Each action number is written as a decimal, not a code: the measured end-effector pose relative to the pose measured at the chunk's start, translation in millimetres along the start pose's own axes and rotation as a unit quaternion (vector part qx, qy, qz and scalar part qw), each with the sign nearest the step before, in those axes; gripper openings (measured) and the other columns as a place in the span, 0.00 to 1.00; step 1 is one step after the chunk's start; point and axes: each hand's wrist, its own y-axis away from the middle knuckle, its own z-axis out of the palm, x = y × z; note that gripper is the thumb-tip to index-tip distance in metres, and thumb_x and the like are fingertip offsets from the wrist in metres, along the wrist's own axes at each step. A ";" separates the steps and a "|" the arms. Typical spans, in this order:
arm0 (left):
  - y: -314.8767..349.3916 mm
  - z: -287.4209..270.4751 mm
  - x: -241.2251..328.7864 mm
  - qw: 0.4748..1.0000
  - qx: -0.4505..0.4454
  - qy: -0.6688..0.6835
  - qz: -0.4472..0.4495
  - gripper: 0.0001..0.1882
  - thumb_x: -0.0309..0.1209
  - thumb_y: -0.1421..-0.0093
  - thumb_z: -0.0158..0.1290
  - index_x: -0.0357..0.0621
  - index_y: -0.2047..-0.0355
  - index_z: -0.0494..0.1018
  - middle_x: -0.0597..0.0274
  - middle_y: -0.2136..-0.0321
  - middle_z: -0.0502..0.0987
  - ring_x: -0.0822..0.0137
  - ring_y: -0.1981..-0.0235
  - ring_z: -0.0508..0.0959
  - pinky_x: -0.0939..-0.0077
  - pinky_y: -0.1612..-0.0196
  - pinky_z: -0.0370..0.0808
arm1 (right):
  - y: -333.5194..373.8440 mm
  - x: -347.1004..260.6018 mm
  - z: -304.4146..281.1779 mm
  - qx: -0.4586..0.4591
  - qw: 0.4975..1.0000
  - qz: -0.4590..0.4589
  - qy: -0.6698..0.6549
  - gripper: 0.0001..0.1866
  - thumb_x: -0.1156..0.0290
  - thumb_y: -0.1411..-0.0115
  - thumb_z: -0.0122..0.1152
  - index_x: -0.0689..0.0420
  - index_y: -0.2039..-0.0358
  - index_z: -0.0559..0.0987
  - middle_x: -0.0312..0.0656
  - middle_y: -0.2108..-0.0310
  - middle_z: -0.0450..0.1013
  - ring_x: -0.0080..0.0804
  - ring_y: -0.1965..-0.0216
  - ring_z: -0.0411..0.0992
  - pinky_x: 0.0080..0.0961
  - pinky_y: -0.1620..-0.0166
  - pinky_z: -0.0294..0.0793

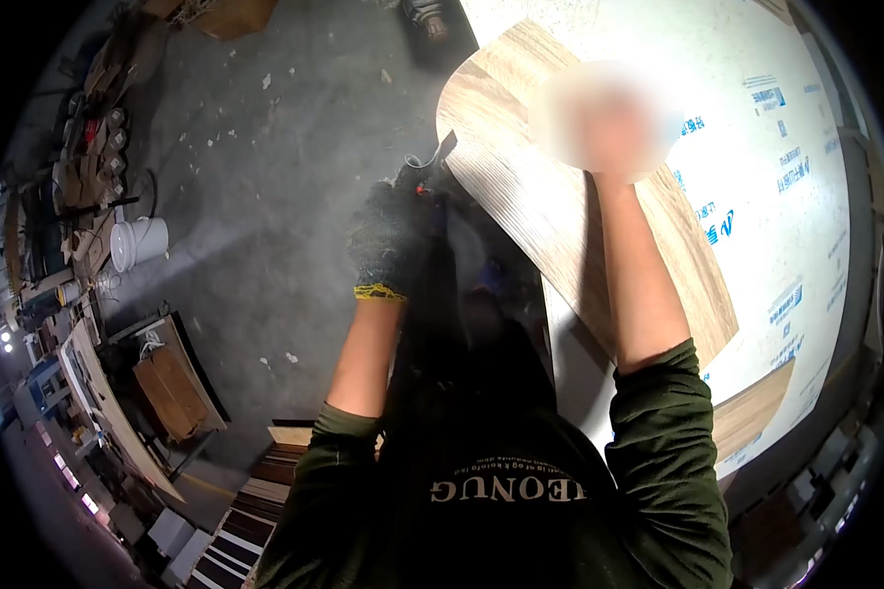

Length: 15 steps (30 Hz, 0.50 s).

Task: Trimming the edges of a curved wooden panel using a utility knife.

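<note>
My left hand point(391, 231), in a dark knit glove with a yellow cuff, is closed beside the left edge of a wood-grain board point(521, 177). From its fingers sticks a dark, flat-ended tool point(447, 147) that reaches the board's edge; a small red spot shows near the grip. A thin pale curl point(417, 161) lies by the tool, too small to name. The board has a rounded far-left corner and slants across the white sheet beneath. Over the board's right part is my right hand point(614, 128), smeared by a blur, so its fingers cannot be made out.
The white sheet with blue print point(796, 226) covers the work surface at right, with another wood-grain piece point(751, 412) near its front. On the left, a white bucket point(139, 243), a brown panel point(172, 393) and stacked strips point(250, 510) stand on the grey floor point(255, 196).
</note>
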 end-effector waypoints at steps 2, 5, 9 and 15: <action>-1.0 0.3 -5.2 0.999 0.035 -0.009 0.040 0.19 0.35 0.39 0.49 0.48 0.47 0.69 0.50 0.63 0.75 0.48 0.63 0.76 0.53 0.62 0.73 | -0.1 1.5 -0.1 0.001 1.000 0.000 -0.001 0.37 0.39 0.53 0.64 0.50 0.48 0.76 0.45 0.52 0.68 0.41 0.48 0.63 0.42 0.41 0.54; -5.4 -4.6 -2.6 1.000 -0.007 -0.020 0.022 0.20 0.37 0.38 0.49 0.48 0.47 0.69 0.51 0.63 0.76 0.49 0.63 0.76 0.54 0.63 0.73 | -0.9 3.4 -2.2 -0.001 1.000 -0.005 -0.001 0.38 0.39 0.53 0.64 0.51 0.48 0.76 0.45 0.52 0.68 0.40 0.48 0.63 0.42 0.42 0.54; -8.4 -8.0 -1.6 0.999 -0.002 -0.045 0.030 0.20 0.38 0.38 0.49 0.50 0.46 0.69 0.51 0.63 0.76 0.50 0.63 0.77 0.55 0.62 0.73 | -1.4 2.9 -4.5 -0.019 1.000 0.001 -0.005 0.38 0.39 0.53 0.64 0.51 0.47 0.76 0.44 0.53 0.68 0.40 0.48 0.63 0.41 0.42 0.55; -20.8 -12.1 -5.1 0.997 0.018 -0.055 0.051 0.20 0.41 0.37 0.48 0.54 0.45 0.69 0.53 0.57 0.77 0.52 0.59 0.77 0.57 0.59 0.75 | -1.4 0.6 -8.9 -0.032 0.999 0.004 -0.004 0.37 0.39 0.52 0.64 0.50 0.47 0.76 0.44 0.53 0.68 0.38 0.48 0.62 0.40 0.42 0.55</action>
